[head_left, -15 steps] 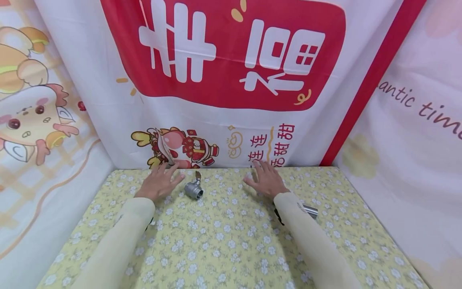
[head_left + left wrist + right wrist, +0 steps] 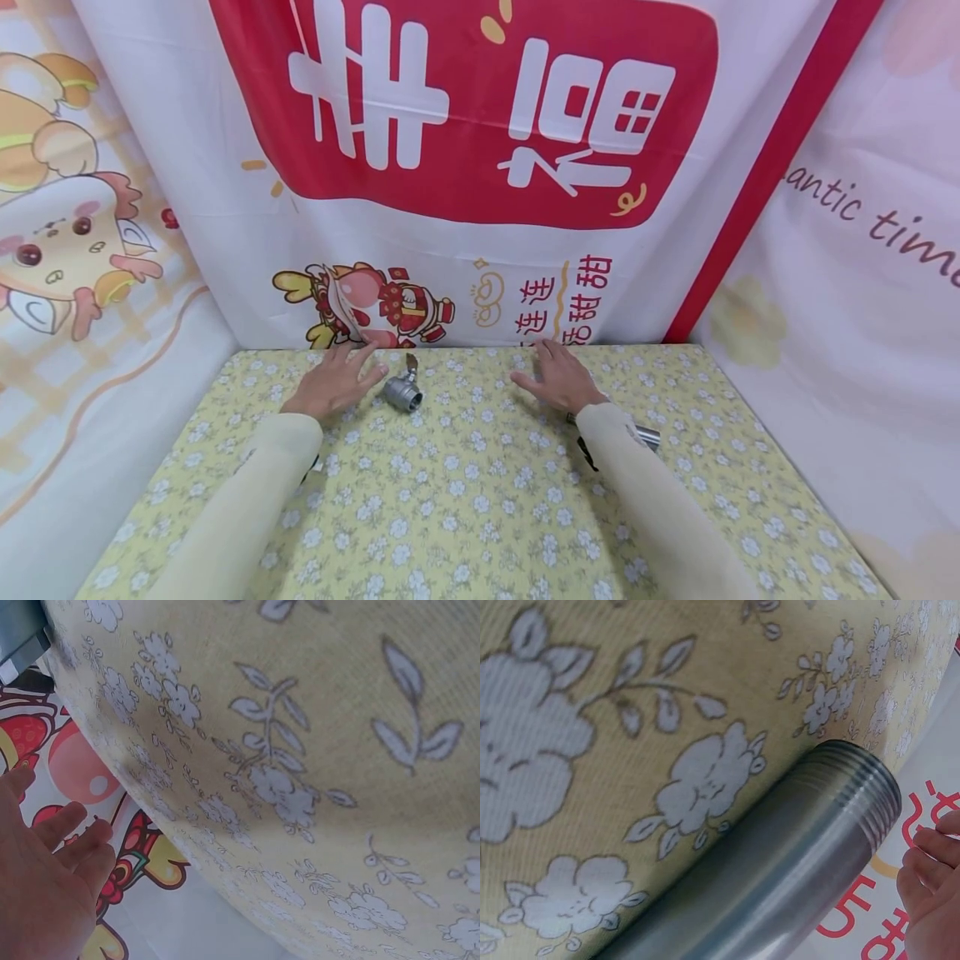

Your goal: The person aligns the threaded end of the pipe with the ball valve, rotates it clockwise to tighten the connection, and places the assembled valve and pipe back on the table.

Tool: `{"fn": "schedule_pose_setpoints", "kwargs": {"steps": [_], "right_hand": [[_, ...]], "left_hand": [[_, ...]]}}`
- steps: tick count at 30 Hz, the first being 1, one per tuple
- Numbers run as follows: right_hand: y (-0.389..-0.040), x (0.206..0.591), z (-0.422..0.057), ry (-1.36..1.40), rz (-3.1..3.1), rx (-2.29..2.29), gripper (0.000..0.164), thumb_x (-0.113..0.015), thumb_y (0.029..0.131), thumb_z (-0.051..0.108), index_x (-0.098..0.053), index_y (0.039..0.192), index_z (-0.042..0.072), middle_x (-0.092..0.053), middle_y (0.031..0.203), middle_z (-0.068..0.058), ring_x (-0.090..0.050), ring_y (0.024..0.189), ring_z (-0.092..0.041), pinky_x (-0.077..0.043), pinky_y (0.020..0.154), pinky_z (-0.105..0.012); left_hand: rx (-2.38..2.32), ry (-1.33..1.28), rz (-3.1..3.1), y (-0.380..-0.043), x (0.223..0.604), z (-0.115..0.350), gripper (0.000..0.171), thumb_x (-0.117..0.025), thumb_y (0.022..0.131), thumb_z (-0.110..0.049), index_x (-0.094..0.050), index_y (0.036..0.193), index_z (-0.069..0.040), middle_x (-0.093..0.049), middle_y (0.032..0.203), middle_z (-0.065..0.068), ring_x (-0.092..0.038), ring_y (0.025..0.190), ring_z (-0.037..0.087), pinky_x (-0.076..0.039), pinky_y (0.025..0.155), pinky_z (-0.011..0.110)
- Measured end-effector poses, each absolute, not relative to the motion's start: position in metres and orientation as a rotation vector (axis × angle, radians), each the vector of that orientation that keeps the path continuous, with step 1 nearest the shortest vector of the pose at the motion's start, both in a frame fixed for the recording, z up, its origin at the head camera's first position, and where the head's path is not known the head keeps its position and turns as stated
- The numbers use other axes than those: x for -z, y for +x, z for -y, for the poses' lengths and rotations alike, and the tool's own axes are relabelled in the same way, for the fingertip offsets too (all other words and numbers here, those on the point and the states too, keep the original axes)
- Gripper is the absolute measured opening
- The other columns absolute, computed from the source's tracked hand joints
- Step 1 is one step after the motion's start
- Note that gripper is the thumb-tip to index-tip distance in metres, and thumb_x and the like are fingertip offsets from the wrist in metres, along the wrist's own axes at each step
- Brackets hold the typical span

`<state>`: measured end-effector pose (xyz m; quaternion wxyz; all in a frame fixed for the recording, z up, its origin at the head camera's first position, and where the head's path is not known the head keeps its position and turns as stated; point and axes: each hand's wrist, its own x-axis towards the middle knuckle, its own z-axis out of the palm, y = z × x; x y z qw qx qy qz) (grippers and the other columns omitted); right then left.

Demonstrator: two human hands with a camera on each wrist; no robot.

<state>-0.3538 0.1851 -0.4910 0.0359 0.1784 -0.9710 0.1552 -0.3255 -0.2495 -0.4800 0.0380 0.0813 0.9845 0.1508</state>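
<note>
A grey metal ball valve point(image 2: 402, 395) with a brown-tipped lever lies on the flowered cloth, left of the middle. Just left of it my left hand point(image 2: 330, 385) is held with fingers spread, gripping nothing; the left wrist view shows the same hand point(image 2: 56, 877) with relaxed fingers. My right hand point(image 2: 561, 379) is near the back edge, fingers extended and empty. Under the right forearm lies a shiny metal pipe point(image 2: 648, 437), partly hidden by the sleeve. In the right wrist view the pipe point(image 2: 780, 855) shows a threaded end, with the right hand point(image 2: 934, 889) beyond it.
A yellow flowered cloth point(image 2: 450, 517) covers the table. Printed white hangings stand behind it and at both sides; the back hanging point(image 2: 480, 212) meets the table's far edge. A blue-grey object point(image 2: 22, 634) shows at a corner of the left wrist view.
The right hand has shifted slightly right and down in the head view. The left hand has moved very little. The valve and pipe lie where they were.
</note>
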Motion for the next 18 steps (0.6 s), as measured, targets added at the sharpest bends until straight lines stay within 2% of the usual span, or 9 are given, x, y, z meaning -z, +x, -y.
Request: {"fn": "schedule_pose_setpoints", "kwargs": {"steps": [5,11,18], "right_hand": [[-0.352,0.49,-0.188,0.552,2.976,-0.481,0.099,-0.06,0.104,0.069,-0.027,0.173,0.006,-0.036,0.174,-0.024,-0.036,0.161,-0.044,-0.039,0.125,-0.064],[-0.349,0.491,-0.191,0.555,2.994,-0.452,0.1,-0.057,0.105,0.069,-0.026,0.173,0.004,-0.035,0.175,-0.022,-0.037,0.161,-0.042,-0.039,0.126,-0.062],[-0.342,0.491,-0.196,0.516,3.021,-0.445,0.097,-0.054,0.105,0.072,-0.04,0.167,-0.001,-0.046,0.168,-0.024,-0.049,0.152,-0.043,-0.047,0.119,-0.063]], "left_hand": [[-0.472,0.276,-3.019,-0.326,0.481,0.248,0.078,-0.038,0.112,-0.07,-0.02,0.177,-0.03,-0.018,0.179,0.029,-0.017,0.162,0.06,-0.03,0.116,0.085],[-0.479,0.291,-3.01,-0.324,0.48,0.247,0.078,-0.04,0.112,-0.069,-0.019,0.177,-0.03,-0.021,0.178,0.03,-0.02,0.162,0.059,-0.031,0.114,0.086],[-0.455,0.312,-3.002,-0.322,0.482,0.245,0.079,-0.04,0.112,-0.068,-0.02,0.177,-0.029,-0.02,0.178,0.03,-0.021,0.162,0.058,-0.034,0.113,0.085]]}}
